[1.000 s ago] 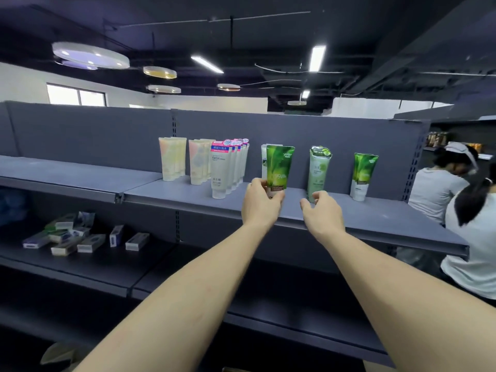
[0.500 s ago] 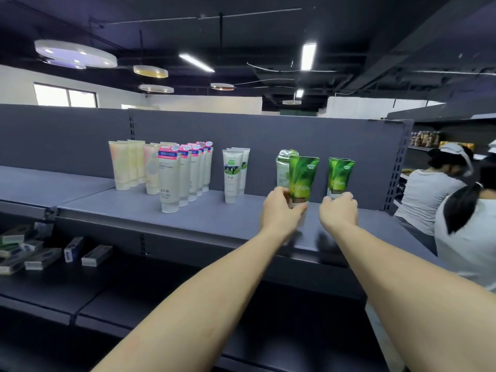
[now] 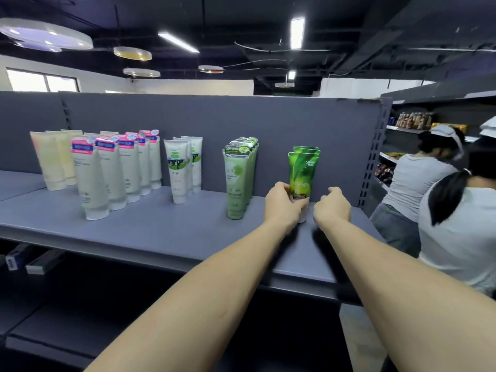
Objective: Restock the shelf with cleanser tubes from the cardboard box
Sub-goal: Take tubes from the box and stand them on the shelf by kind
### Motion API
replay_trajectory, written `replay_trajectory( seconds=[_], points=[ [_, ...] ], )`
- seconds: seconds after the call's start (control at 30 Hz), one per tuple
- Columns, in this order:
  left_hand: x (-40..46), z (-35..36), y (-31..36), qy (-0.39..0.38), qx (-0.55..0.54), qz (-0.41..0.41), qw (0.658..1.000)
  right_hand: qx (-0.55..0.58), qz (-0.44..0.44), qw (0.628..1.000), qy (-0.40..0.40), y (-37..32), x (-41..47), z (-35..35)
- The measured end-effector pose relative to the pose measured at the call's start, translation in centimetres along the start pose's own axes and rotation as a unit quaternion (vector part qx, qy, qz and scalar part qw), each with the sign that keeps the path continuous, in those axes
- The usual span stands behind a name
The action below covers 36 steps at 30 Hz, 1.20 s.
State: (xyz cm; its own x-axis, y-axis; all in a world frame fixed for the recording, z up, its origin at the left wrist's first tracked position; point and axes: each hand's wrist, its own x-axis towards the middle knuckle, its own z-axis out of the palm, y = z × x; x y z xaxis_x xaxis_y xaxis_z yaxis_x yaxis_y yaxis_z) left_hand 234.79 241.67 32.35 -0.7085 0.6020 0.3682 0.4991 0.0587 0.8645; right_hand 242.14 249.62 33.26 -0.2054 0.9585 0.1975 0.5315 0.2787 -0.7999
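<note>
A dark green cleanser tube [image 3: 302, 173] stands cap-down near the right end of the grey top shelf [image 3: 161, 232], with another of the same kind right behind it. My left hand [image 3: 281, 206] grips the front tube at its lower end. My right hand [image 3: 332, 208] hovers just right of the tube with fingers loosely curled, holding nothing. To the left stand rows of pale green tubes [image 3: 236, 181], white tubes [image 3: 178, 173], pink-labelled tubes [image 3: 107, 173] and cream tubes [image 3: 49, 162]. The cardboard box is out of view.
Two people in white tops [image 3: 456, 226] stand close at the right end of the shelf unit. A perforated upright post [image 3: 371, 157] ends the shelf. Small boxes [image 3: 40, 261] lie on the lower shelf at left. Stocked shelves [image 3: 413, 122] stand behind the people.
My left hand carried the dark green tube rightward along the shelf and set it in front of the other dark green tube. My right hand let go and drew slightly right. The view shifted right.
</note>
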Motion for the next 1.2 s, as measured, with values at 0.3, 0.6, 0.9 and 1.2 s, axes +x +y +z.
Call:
replay_trajectory(
  seconds=[0.3, 0.6, 0.9, 1.2],
  points=[
    [1.6, 2.2, 0.0, 0.015, 0.015, 0.004, 1.0, 0.0, -0.004, 1.0, 0.003, 0.2, 2.1, -0.3],
    [1.6, 2.6, -0.1, 0.018, 0.005, -0.006, 1.0, 0.007, -0.023, 1.0, 0.001, 0.0, 1.2, 0.2],
    [0.7, 1.0, 0.1, 0.004, 0.047, -0.018, 0.999, 0.002, -0.021, 1.0, -0.007, 0.3, -0.5, -1.0],
    [-4.5, -5.7, 0.1, 0.036, 0.138, -0.011, 0.99, 0.035, -0.065, 0.997, 0.004, -0.6, -6.4, -1.6]
  ],
)
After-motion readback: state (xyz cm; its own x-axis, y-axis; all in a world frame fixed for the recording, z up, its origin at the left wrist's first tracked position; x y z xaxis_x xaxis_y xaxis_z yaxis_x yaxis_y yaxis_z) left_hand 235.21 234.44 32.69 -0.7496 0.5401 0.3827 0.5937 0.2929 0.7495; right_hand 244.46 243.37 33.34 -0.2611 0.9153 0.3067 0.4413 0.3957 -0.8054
